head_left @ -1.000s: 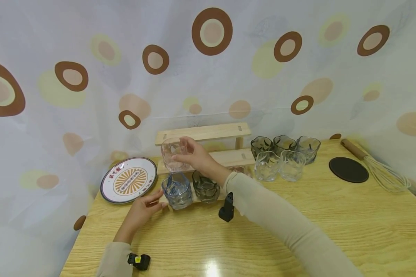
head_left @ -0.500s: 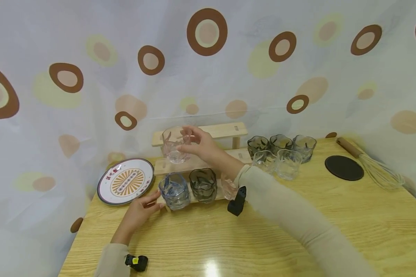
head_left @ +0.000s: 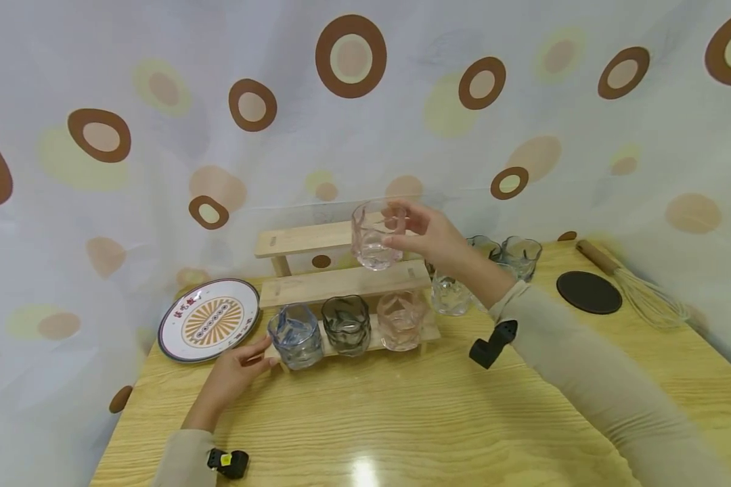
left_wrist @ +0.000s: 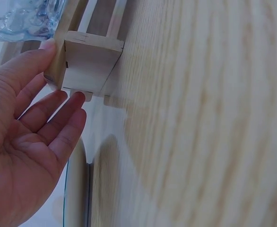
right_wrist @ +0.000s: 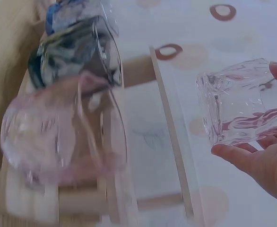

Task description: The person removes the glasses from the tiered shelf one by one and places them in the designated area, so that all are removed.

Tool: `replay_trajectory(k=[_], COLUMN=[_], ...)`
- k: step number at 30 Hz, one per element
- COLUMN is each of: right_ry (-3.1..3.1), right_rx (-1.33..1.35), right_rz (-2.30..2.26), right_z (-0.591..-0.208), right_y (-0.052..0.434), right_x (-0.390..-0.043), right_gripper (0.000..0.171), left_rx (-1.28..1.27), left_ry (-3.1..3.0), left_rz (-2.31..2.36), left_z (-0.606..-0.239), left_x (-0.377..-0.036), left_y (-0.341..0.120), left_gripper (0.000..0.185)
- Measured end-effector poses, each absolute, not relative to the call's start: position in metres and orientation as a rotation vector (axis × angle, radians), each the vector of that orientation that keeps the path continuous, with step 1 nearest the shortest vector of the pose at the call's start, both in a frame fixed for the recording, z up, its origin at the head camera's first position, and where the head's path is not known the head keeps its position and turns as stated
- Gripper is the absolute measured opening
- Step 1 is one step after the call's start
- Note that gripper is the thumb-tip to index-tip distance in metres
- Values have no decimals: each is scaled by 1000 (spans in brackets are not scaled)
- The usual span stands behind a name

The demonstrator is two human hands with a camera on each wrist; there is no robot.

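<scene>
My right hand [head_left: 402, 227] pinches a clear, faintly pink glass [head_left: 373, 237] by its rim and holds it in the air, in front of the right end of the top shelf of a three-step wooden rack [head_left: 307, 238]. The right wrist view shows this glass [right_wrist: 242, 101] tipped sideways between my fingers [right_wrist: 238, 156]. A blue glass [head_left: 295, 335], a grey glass [head_left: 346, 325] and a pink glass [head_left: 401, 319] stand on the lowest step. My left hand [head_left: 252, 356] lies open, its fingertips [left_wrist: 58, 101] touching the rack's left foot [left_wrist: 89, 61].
A patterned plate [head_left: 210, 319] lies left of the rack. Several clear and grey glasses [head_left: 520, 253] stand to the right, partly behind my right arm. A black round mat [head_left: 587, 292] and a whisk [head_left: 642, 294] lie at the far right. A spotted curtain hangs behind the table.
My right hand carried the clear glass from the left end of the middle step up and to the right. The pink glass on the lowest step came into view. The left hand stayed.
</scene>
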State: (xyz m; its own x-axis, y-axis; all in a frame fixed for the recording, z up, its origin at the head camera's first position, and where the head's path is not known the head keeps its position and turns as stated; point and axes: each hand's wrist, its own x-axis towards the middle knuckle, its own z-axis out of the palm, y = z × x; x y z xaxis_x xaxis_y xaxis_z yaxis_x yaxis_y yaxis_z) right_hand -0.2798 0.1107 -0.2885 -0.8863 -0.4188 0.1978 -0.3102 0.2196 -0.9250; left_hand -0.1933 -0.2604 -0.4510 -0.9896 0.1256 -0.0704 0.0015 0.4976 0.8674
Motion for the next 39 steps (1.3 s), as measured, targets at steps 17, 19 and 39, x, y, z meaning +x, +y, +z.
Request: replay_trajectory(k=[17,19,39], right_ry=[2563,2539,2887], right_rx=[-263,-260,46], right_rz=[-1927,-1996,-1767], right_z=[-322,-333,-431], right_y=[270,286,352], right_x=[-252,-250,-243], right_gripper=[66,65,32], left_rx=[78,71,110], left_ry=[2612,2610,2572], left_rz=[1511,1519,1576], left_z=[-451,-451,-448], left_x=[-193,-193,-192], left_y=[-260,-260,-259], left_gripper=[58,57,56])
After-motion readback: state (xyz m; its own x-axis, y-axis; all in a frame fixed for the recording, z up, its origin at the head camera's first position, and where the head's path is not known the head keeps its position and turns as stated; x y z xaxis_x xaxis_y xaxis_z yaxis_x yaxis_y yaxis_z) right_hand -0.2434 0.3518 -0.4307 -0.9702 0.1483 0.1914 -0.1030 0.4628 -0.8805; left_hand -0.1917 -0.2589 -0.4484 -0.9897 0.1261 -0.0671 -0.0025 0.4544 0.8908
